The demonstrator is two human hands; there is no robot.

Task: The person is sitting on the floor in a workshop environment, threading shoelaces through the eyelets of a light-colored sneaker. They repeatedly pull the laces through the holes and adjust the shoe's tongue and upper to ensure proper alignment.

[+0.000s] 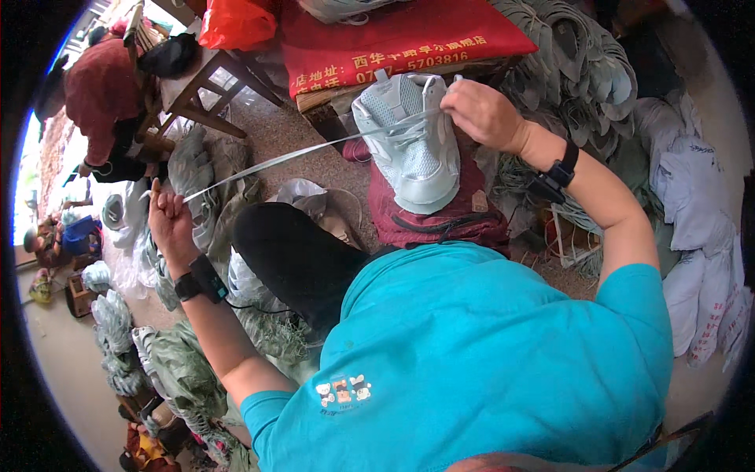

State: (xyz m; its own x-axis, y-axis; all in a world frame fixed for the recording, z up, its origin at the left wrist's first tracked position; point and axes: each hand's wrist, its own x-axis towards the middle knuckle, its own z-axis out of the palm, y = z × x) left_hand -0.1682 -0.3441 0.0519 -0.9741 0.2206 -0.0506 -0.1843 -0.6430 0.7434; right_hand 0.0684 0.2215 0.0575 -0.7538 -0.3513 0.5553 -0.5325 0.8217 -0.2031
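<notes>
Pulling a pale flat lace (291,153) taut, you have your left hand (167,216) out to your left with the fingers closed around the lace's end, the fist raised a little above your knee. The lace runs in a straight line from that fist up and to the right, across the gravelly floor (275,130), to the top of a light mint-grey sneaker (409,141). Your right hand (484,114) sits at the sneaker's upper right edge, fingers pinched shut on the lace just beside the tongue and top eyelets, where it meets the shoe. The sneaker stands toe toward you on a dark red cushion (440,216) resting on your lap, between your two arms. Each wrist carries a black band: one on the left (200,279), one on the right (560,171).

Your dark trouser knee (291,256) lies between the left hand and the sneaker, and your turquoise shirt (487,354) fills the lower part of the view. Behind the sneaker, a red cloth (393,35) with yellow lettering drapes over a low wooden bench. Heaps of grey-green shoe uppers (574,71) pile up to your right, with more to your lower left (177,366). White stuffed bags (692,228) lean at the far right. Another person in a dark red top (102,86) bends over at the upper left, well apart from you.
</notes>
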